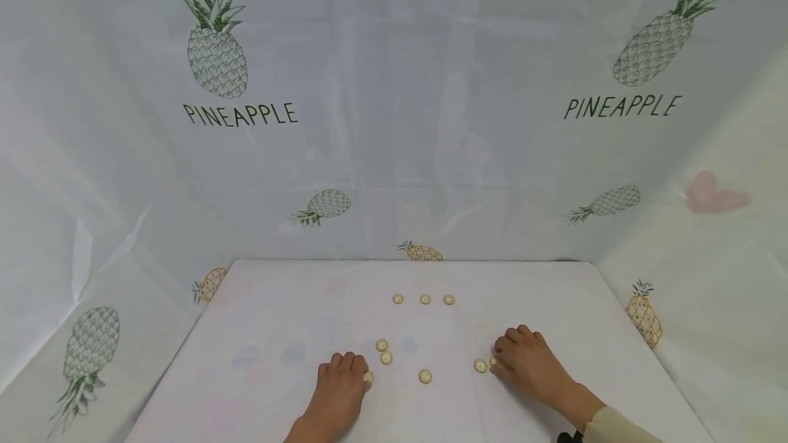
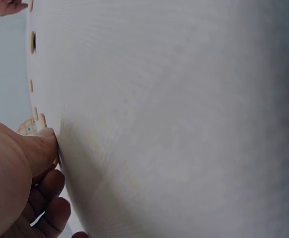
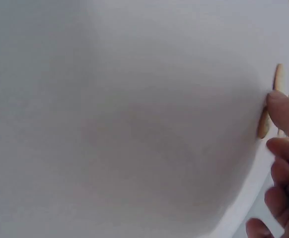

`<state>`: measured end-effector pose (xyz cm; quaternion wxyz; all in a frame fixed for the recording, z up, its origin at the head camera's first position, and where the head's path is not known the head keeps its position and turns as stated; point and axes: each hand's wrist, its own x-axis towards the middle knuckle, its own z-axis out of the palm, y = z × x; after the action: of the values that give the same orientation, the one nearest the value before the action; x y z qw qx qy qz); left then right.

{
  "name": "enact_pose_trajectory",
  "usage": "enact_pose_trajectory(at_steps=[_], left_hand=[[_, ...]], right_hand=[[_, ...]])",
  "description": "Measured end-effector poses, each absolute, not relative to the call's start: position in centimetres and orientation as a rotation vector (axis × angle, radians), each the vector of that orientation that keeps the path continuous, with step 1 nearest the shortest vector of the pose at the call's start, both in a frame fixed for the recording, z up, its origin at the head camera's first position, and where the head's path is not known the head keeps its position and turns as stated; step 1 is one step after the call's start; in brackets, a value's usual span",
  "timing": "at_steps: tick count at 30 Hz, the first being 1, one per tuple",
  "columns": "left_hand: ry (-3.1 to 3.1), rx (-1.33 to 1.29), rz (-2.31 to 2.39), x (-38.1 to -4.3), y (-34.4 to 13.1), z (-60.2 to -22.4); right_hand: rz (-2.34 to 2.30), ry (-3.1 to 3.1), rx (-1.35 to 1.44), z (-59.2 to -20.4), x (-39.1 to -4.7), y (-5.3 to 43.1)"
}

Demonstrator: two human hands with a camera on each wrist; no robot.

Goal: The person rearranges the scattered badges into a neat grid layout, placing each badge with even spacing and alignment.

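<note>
My left hand [image 1: 338, 388] is low on the white-covered table, pinching a small round pale-yellow disc [image 1: 368, 377] between thumb and fingers. In the left wrist view the left hand [image 2: 23, 173] hides most of that disc, with the thumb down at the cloth. My right hand [image 1: 529, 364] pinches another disc [image 1: 494, 360] at the table surface; the right wrist view shows this disc [image 3: 263, 124] on edge under the thumb. Just left of it lies a further disc [image 1: 480, 366]. Up and right of my left hand, two discs sit close together, the nearer one [image 1: 386, 358] below the farther [image 1: 382, 345].
A single disc [image 1: 425, 376] lies between the hands. Farther back, three discs stand in a row, including a middle one [image 1: 425, 299]. A pale sheet [image 1: 394, 122] printed with pineapples hangs behind the table [image 1: 277, 292] and along both sides.
</note>
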<state>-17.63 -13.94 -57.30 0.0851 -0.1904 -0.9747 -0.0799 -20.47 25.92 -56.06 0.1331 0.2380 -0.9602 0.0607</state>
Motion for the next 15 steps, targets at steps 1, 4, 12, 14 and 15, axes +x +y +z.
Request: enact_pose_trajectory(at_steps=[1,4,12,14,15], left_hand=[[-2.909,-0.566,-0.24,-17.66,-13.99,-57.3],[-2.91,-0.567,-0.248,-17.7,-14.06,-57.22],[-2.921,-0.556,-0.264,-17.67,-13.92,-56.87],[-2.925,-0.553,-0.268,-17.69,-13.92,-56.89],[-2.927,-0.555,-0.269,-17.7,-13.93,-56.93]], right_hand=[[0.188,-2.791,0.702,-56.1,-20.52,25.85],[0.196,-2.793,0.716,-56.16,-20.63,25.66],[0.147,-2.816,0.641,-56.08,-20.48,25.79],[0.147,-2.814,0.643,-56.05,-20.42,25.98],[0.151,-2.811,0.648,-56.05,-20.41,26.07]])
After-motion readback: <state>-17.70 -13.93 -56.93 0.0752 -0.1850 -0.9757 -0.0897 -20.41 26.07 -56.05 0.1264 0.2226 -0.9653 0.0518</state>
